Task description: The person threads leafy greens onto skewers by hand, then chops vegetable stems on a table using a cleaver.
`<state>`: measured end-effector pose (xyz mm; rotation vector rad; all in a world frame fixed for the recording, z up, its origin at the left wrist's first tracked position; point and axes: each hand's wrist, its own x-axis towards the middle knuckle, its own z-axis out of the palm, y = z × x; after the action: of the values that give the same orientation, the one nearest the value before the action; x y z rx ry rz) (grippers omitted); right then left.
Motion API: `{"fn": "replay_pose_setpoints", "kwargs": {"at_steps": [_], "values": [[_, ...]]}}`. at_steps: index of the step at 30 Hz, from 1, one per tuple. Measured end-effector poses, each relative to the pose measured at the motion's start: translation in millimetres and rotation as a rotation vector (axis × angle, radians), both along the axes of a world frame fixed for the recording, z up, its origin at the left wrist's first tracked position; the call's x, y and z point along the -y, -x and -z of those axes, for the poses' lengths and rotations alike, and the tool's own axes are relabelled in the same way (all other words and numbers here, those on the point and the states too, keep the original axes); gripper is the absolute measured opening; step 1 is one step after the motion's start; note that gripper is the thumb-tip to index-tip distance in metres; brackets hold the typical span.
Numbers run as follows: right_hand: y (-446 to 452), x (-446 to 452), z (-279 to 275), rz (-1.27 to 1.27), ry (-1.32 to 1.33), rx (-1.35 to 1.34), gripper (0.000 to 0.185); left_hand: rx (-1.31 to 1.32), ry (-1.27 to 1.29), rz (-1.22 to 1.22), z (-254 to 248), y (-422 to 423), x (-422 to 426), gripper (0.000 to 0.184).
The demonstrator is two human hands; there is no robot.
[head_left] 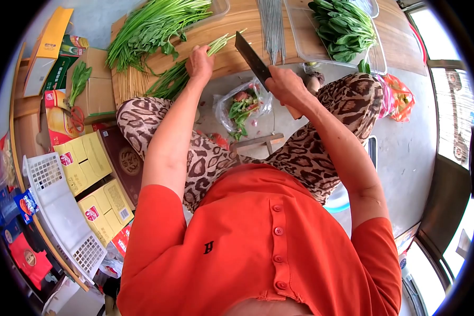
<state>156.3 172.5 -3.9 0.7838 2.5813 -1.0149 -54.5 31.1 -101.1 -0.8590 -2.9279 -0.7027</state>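
Observation:
My left hand [200,64] is closed around a bunch of long green stalks [172,79]. Their pale ends stick out past my fingers over the wooden table, while the leafy part trails down toward my left knee. In my right hand [288,87] is a kitchen knife [253,60], gripped by its wooden handle. Its dark blade slants up and left, the tip close to the stalk ends. Just beyond my left hand lies a large heap of green stalks [152,26], partly in a clear plastic tub.
Thin metal skewers [272,31] and bamboo skewers [130,84] lie on the table [237,18]. Dark leafy greens [345,29] fill a clear tub at right. A plastic bag [242,108] with trimmings sits on the floor between my legs. Boxes [84,163] crowd the left.

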Motion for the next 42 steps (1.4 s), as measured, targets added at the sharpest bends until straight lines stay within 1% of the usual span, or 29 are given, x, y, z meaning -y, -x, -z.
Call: {"fn": "replay_pose_setpoints", "kwargs": {"at_steps": [2, 4, 6, 9, 10, 12, 16, 20, 22, 28, 36, 38, 42], "values": [[0, 1, 7, -0.04, -0.024, -0.083, 0.021, 0.001, -0.005, -0.004, -1, -1, 0, 0.02], [0, 1, 11, -0.048, -0.024, -0.084, 0.022, 0.001, -0.01, -0.009, -1, -1, 1, 0.019], [0, 2, 10, -0.057, -0.025, -0.084, 0.022, 0.063, -0.013, -0.014, -3, -1, 3, 0.024], [-1, 5, 5, -0.073, -0.027, -0.104, 0.022, 0.083, -0.008, 0.013, -11, -8, 3, 0.026], [-1, 6, 5, -0.075, -0.028, -0.101, 0.022, 0.082, -0.007, 0.011, -12, -11, 3, 0.026], [-2, 7, 5, -0.079, -0.027, -0.099, 0.022, 0.18, 0.001, 0.023, -15, -16, 3, 0.02], [-2, 8, 7, -0.098, -0.065, -0.116, 0.023, 0.243, 0.018, 0.021, -23, -23, 5, 0.022], [-3, 9, 5, -0.097, -0.078, -0.101, 0.024, 0.24, 0.017, 0.026, -23, -22, 7, 0.023], [-2, 9, 8, -0.111, -0.083, -0.094, 0.024, 0.234, -0.027, 0.026, -21, -22, 8, 0.024], [1, 8, 11, -0.117, -0.073, -0.064, 0.023, 0.253, -0.018, 0.03, -23, -22, 8, 0.025], [2, 9, 13, -0.128, -0.101, -0.063, 0.023, 0.233, -0.041, 0.024, -20, -22, 8, 0.025], [3, 10, 14, -0.156, -0.141, -0.069, 0.023, 0.232, -0.039, 0.028, -21, -22, 8, 0.025], [4, 11, 10, -0.161, -0.124, -0.046, 0.024, 0.226, -0.055, 0.022, -22, -24, 8, 0.024]]}}
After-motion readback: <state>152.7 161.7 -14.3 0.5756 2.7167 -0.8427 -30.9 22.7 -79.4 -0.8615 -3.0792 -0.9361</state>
